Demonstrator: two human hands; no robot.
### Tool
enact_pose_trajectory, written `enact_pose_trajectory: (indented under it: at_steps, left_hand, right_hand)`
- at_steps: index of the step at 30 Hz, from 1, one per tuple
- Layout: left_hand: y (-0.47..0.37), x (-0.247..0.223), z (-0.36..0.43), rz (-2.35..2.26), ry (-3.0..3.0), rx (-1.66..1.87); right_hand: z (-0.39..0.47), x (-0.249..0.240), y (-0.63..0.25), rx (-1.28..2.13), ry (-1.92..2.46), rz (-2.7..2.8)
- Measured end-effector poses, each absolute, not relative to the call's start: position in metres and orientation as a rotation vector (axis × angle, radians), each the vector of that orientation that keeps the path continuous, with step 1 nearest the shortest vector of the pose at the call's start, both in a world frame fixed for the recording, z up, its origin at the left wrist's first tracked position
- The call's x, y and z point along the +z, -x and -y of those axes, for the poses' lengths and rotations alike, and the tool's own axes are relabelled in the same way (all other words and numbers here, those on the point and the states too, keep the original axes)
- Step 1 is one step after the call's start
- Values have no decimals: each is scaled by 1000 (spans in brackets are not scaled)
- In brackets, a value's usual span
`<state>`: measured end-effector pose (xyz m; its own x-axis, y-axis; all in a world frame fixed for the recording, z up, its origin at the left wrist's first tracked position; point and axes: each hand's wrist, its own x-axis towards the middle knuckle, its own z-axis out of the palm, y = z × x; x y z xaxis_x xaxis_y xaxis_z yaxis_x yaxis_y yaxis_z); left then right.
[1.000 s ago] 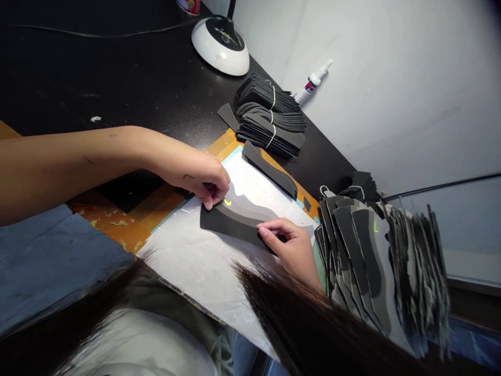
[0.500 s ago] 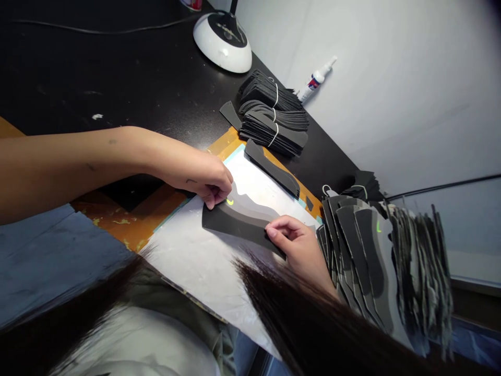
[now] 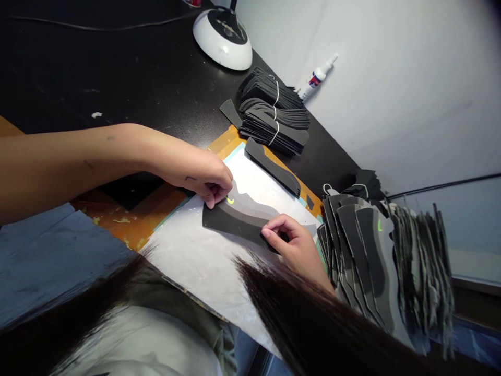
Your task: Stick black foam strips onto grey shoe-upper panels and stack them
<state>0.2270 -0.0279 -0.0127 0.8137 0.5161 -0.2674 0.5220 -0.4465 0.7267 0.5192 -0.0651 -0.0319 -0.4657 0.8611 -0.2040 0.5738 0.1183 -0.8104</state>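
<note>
Your left hand (image 3: 205, 175) pinching the left end of the layered grey piece (image 3: 248, 211), your right hand (image 3: 296, 243) pinching its near edge, the piece spread over a white sheet (image 3: 191, 253), banded dark stacks (image 3: 274, 122) standing beyond.

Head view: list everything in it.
Flat sheet: one, white, centre.
Layered wavy piece: one, black-grey, on sheet.
Backing: one, orange-brown, bordering sheet.
Loose strips: several, dark grey, sheet's edge.
Banded bundles: several, dark grey, back and right.
Stacked pieces: many, black-grey, right.
Wall: one, white, right.
Labelled bottle: one, white, by wall.
Domed base: one, white-black, top.
Container: one, red, top edge.
Cable: one, black, top left.
Tabletop: one, black, back.
Hair: two locks, dark, foreground.
Left hand: one, bare, piece's left.
Right hand: one, bare, piece's right.
</note>
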Motion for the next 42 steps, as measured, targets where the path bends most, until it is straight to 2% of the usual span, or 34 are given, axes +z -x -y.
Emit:
enact_pose_trajectory:
  at_steps: [14,29,42]
  left_hand:
    - [-221,-21,26,-740,-2042,142]
    - [-224,-11,28,-532,-2200,102]
    - [-232,-12,36,-535,-2236,4]
  right_hand:
    - [69,-44,-524,1114,1317,2189]
    - [68,-47,-521,1047,1266,2186]
    - [67,-43,-520,968,1144,2259]
